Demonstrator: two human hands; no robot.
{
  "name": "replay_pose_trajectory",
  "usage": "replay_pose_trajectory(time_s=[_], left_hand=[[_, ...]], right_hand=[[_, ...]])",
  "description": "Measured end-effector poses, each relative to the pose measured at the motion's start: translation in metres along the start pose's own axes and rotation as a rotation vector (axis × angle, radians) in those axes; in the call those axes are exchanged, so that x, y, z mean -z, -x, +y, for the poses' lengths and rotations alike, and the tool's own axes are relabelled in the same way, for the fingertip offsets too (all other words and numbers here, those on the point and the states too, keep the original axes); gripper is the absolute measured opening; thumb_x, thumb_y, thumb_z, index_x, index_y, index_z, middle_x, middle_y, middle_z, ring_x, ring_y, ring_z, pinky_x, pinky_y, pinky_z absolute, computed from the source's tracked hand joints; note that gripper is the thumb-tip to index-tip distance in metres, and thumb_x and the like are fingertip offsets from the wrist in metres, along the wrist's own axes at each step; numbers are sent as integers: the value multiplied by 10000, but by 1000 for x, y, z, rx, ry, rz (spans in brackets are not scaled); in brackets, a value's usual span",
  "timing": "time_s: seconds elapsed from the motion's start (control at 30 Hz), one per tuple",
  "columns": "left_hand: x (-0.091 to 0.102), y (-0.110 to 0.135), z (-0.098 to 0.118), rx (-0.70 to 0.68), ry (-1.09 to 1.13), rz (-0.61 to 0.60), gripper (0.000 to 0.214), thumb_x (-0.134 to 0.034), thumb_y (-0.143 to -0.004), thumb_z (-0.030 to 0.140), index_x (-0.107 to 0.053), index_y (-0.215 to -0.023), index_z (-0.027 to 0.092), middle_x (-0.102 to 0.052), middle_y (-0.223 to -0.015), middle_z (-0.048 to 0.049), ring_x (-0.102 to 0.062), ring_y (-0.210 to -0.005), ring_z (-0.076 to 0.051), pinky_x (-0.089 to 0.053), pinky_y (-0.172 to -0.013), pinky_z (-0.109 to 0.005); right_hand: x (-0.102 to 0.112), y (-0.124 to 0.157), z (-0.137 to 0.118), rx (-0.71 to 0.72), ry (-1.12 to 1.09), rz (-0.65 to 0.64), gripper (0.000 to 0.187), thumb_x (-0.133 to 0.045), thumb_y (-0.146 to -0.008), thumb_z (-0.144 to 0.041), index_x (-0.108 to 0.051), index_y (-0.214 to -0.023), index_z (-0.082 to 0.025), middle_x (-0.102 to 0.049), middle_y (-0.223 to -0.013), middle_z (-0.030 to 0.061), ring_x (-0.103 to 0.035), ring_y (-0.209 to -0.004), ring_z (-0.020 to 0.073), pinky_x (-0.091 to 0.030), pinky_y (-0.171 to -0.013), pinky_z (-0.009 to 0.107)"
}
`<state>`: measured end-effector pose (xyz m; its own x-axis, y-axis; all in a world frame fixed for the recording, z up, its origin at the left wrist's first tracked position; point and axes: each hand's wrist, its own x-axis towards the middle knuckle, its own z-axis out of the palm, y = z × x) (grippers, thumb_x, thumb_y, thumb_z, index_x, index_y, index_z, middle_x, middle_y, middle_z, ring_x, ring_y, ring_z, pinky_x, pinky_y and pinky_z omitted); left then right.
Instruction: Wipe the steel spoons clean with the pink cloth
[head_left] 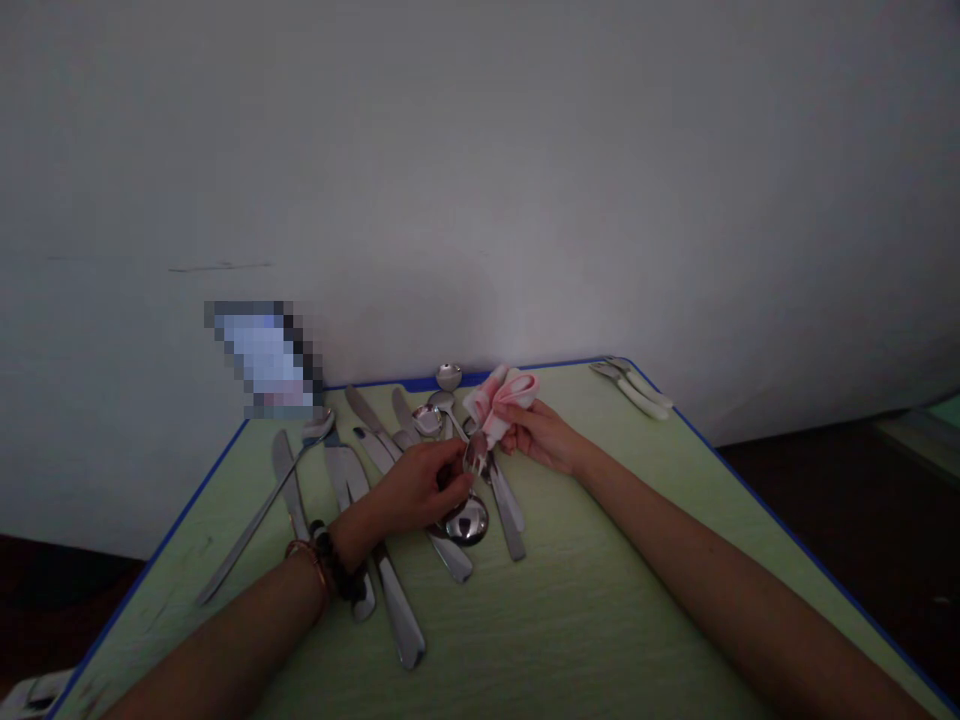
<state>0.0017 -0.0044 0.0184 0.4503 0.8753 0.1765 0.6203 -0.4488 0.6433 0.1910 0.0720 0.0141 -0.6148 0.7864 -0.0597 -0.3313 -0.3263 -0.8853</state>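
**Pink cloth in my right hand, metal utensil in my left**

I grip the bunched pink cloth (pixel 506 398) in my right hand (pixel 546 436), its folds looping up above my fingers. My left hand (pixel 421 487) pinches a small metal utensil (pixel 476 452), which looks like the head of a fork, between thumb and fingers. The utensil sits between my two hands, right against the lower edge of the cloth; its handle is hidden, so I cannot tell its full shape.

The green table (pixel 600 600) bears the rest of the cutlery. Just below my left fingers shows a round spoon (pixel 469 521); I cannot tell whether it touches them. Several knives lie beneath and around my left forearm, and a long spoon (pixel 262 512) slants to the left of them. A small round spoon (pixel 448 376) is at the back edge, by the wall (pixel 480 180). Two pale-handled utensils (pixel 634 390) lie side by side near the far right corner, well apart from my right hand.
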Motion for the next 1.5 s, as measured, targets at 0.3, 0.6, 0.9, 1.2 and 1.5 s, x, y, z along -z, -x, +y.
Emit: replay_pose_trajectory(time_s=[0.3, 0.6, 0.9, 1.2, 1.5], left_hand=[[0, 0, -1, -21, 15, -3, 155, -464, -808, 250, -402, -682, 185, -405, -589, 50, -373, -550, -105, -273, -545, -227], [2, 0, 1, -16, 28, -23, 181, -426, -830, 265, -420, -669, 182, -431, -601, 33, -409, -570, -119, -292, -561, -237], [4, 0, 2, -49, 49, -40, 207, -384, -856, 268, -429, -673, 180, -454, -629, 17, -438, -590, -128, -325, -577, -243], [6, 1, 4, -88, 69, -39, 246, -358, -885, 276, -432, -669, 182, -467, -624, 17, -453, -590, -127, -343, -578, -239], [6, 0, 3, -91, 71, -46, 234, -362, -864, 231, -428, -645, 183, -472, -616, 12, -461, -585, -129, -360, -577, -239]], right_hand=[[0, 0, 0, -4, -4, -8, 293, -748, -682, -367, -590, -717, -122, -615, -590, -17, -504, -453, 53, -411, -428, 181], [-1, -1, -1, -8, -6, 6, 294, -758, -671, -356, -587, -730, -124, -614, -594, -17, -499, -449, 52, -416, -427, 180], [-2, 0, -2, -15, -9, 2, 305, -766, -661, -361, -590, -733, -123, -621, -602, -14, -503, -447, 49, -419, -429, 175], [-3, 1, -3, -6, -3, -7, 308, -767, -657, -366, -591, -722, -122, -613, -596, -17, -495, -453, 51, -415, -425, 178], [-4, 1, -3, -18, -5, -12, 296, -770, -652, -358, -603, -716, -122, -624, -617, -8, -511, -470, 57, -413, -423, 179]])
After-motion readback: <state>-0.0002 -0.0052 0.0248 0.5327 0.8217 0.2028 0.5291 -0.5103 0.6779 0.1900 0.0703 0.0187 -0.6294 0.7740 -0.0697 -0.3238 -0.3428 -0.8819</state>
